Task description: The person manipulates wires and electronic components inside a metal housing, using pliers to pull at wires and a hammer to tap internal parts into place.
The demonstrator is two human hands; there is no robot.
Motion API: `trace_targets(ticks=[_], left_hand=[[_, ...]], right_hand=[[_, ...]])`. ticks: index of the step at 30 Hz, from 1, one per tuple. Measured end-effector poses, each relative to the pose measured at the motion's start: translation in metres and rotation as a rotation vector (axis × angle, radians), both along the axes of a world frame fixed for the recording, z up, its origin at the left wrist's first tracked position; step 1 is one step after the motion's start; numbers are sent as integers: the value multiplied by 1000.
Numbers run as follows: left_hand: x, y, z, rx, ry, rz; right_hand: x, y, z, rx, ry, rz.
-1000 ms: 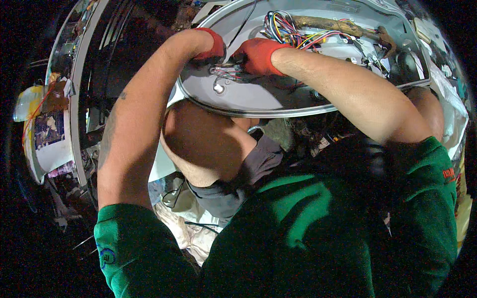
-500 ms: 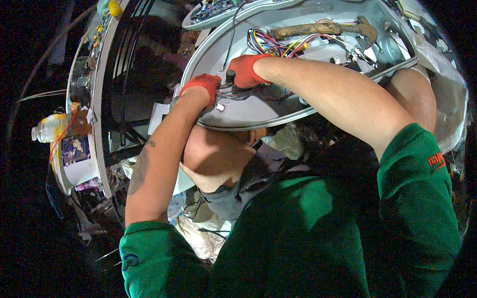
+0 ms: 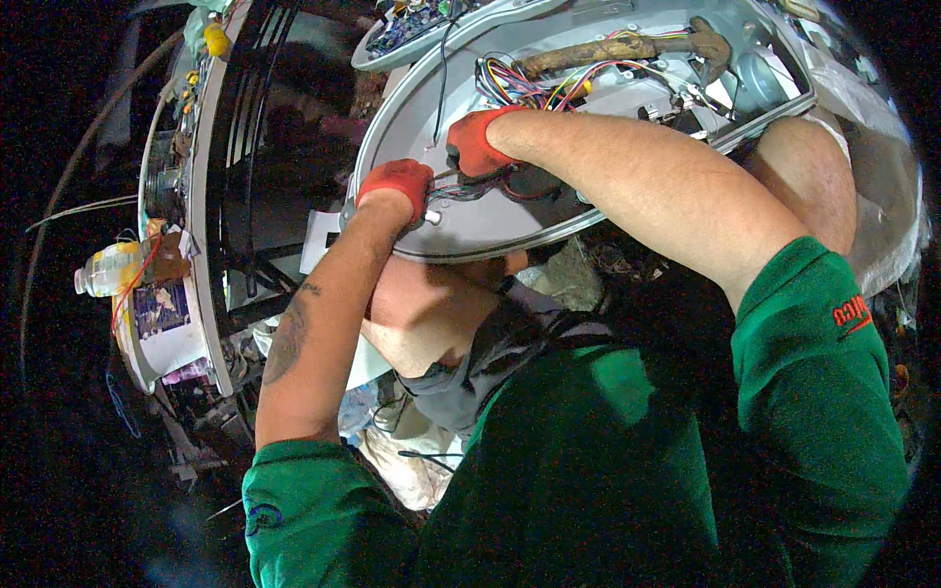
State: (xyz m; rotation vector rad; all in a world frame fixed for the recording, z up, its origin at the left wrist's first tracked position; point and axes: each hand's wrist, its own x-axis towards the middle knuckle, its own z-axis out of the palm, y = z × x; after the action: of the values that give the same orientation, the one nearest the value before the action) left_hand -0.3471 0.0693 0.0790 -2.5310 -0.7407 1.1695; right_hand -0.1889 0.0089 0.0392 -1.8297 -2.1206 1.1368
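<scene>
Both my hands wear red gloves and work inside a grey, oval plastic housing (image 3: 490,230) resting over my bare legs. My left hand (image 3: 397,184) is closed at the near left of the housing, around the end of a thin wire bundle (image 3: 459,189). The bundle runs right from that fist and passes beneath my right hand (image 3: 477,143). My right hand is a closed fist just above the wires; what it grips is hidden by the glove and forearm. A white peg (image 3: 433,218) stands on the housing floor beside my left hand.
A worn hammer (image 3: 608,54) lies in the far part of the housing, near a tangle of coloured wires (image 3: 500,83). A black cable (image 3: 441,88) hangs over the housing's far left. At left stand a frame-like panel (image 3: 211,196) and a clear plastic bottle (image 3: 110,269).
My right fist has turned, and the dark piece that stuck out of it is out of sight. My left hand has shifted slightly nearer to me. The whole view has moved a little.
</scene>
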Motion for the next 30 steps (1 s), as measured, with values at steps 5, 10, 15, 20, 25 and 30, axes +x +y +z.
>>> trace_targets(ticks=[5,10,15,20,25,30], left_hand=[[6,-3,2,48,120,-75],[3,-4,3,72,-57,-13],[-3,2,2,-62,7,-30],[15,-10,8,-27,139,62],[10,-9,5,34,141,-38],[3,-4,0,60,120,-133]], right_hand=[[1,-2,0,66,-37,60],[5,-4,-1,59,31,1],[6,-5,7,39,-25,21],[8,-1,-1,6,-35,26],[5,4,-7,30,-21,44],[4,6,-8,20,19,12]])
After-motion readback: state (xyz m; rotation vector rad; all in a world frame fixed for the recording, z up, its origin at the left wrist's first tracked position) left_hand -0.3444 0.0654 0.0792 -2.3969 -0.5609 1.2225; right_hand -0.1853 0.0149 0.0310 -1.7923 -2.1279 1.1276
